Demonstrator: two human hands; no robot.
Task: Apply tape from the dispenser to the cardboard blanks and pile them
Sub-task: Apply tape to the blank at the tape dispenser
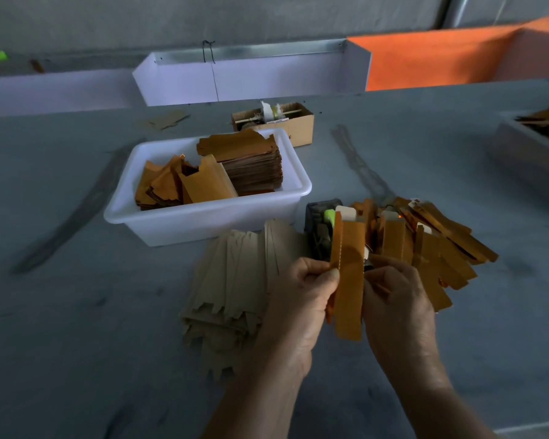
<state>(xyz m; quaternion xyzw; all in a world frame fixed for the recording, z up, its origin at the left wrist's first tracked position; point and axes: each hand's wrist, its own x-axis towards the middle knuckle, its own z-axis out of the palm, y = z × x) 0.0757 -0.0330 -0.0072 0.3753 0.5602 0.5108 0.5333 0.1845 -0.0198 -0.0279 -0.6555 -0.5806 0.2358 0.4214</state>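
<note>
A narrow orange cardboard blank (348, 280) stands nearly upright between both hands. My left hand (301, 299) pinches its left edge with thumb and fingers. My right hand (393, 299) holds its right edge with curled fingers. Just behind the blank sits the dark tape dispenser (318, 229) with a green part on top. A fanned pile of orange blanks (438, 248) lies to the right of the dispenser. A stack of pale beige blanks (235, 280) lies to the left of my hands.
A white plastic tub (203, 217) behind the beige stack holds stacks of brown and orange blanks. A small cardboard box (298, 125) stands behind it. Another tray with blanks (526, 144) sits at the far right. White and orange panels line the back of the grey table.
</note>
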